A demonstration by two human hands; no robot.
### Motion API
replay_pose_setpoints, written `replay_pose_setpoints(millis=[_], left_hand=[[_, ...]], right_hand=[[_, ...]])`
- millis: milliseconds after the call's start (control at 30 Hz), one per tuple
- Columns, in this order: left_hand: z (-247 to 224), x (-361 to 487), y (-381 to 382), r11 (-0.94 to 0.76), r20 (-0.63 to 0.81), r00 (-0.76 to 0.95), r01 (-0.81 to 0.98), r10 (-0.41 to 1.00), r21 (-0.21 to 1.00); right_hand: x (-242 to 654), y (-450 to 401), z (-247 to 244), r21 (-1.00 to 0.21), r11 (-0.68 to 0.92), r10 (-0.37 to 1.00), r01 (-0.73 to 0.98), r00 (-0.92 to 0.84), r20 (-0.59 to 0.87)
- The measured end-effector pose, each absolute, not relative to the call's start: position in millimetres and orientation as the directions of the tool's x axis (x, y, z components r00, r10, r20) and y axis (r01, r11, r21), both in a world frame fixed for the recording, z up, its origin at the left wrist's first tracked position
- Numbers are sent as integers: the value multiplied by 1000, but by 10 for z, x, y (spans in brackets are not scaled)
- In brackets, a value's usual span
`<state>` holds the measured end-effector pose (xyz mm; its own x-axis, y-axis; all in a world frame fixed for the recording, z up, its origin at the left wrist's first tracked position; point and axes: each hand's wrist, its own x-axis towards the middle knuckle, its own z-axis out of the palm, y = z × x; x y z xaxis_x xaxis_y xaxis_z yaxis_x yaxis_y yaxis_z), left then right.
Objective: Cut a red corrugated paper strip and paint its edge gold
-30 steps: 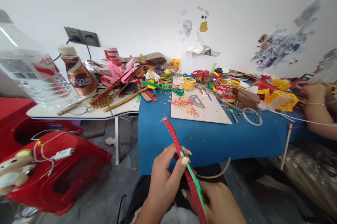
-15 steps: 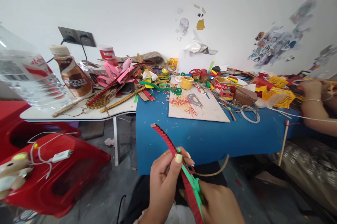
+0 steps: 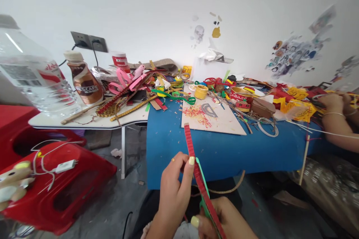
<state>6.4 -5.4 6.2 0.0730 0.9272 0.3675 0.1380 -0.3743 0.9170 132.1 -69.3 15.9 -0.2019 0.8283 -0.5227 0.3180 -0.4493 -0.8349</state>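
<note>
A narrow red corrugated cardboard strip runs from above my left hand down past my right hand. My left hand pinches it between thumb and fingers, the thumbnail painted pale yellow. Green scissors lie along the strip's right side, partly behind it. My right hand is wrapped round their lower end, beside the strip's lower part; most of its fingers are hidden. Beyond the hands, a curved brown strip sticks out to the right over my dark lap.
On the blue-covered table lie a white board with coloured crumbs, a yellow jar and craft scraps. At left stand a coffee bottle, a large clear bottle and a red stool. Another person's arm is at right.
The red strip has turned more upright and shows its broad ribbed face. My right hand and the scissors have moved slightly lower, away from the left fingertips. The view has shifted a little.
</note>
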Motion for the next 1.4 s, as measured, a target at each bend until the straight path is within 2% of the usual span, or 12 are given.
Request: replay_pose_setpoints(millis=[133, 300, 667, 767, 833, 900, 1000, 1067, 1267, 1400], left_hand=[[50, 107, -65, -397, 382, 115, 170, 917, 902], [45, 113, -79, -425, 400, 160, 180, 902, 887], [55, 123, -95, -396, 379, 140, 128, 915, 909], [52, 113, -94, -366, 352, 142, 93, 925, 926], [58, 98, -92, -340, 327, 173, 46, 929, 939], [73, 86, -94, -307, 303, 212, -12, 929, 952], [94, 83, -113, -265, 281, 233, -95, 931, 959], [101, 90, -133, -245, 270, 222, -135, 937, 960], [113, 111, -191, -230, 257, 159, -172, 953, 958], [122, 134, -205, -239, 261, 147, -153, 954, 959]], right_hand=[[1345, -709, 219, -837, -486, 801, 250, -256, -542], [1380, -714, 203, -856, -456, 821, 242, -258, -510], [1335, -727, 144, -838, -490, 805, 239, -244, -541], [1337, -725, 129, -836, -399, 864, 377, -150, -480], [1349, -733, 130, -761, -266, 930, 592, -50, -364], [1360, -755, 133, -609, -191, 961, 770, 18, -277], [1357, -799, 140, -418, -195, 962, 887, 89, -259], [1337, -826, 149, -344, -192, 964, 919, 112, -240], [1293, -866, 168, -244, -177, 968, 953, 124, -219], [1311, -851, 172, -300, -196, 961, 934, 122, -249]])
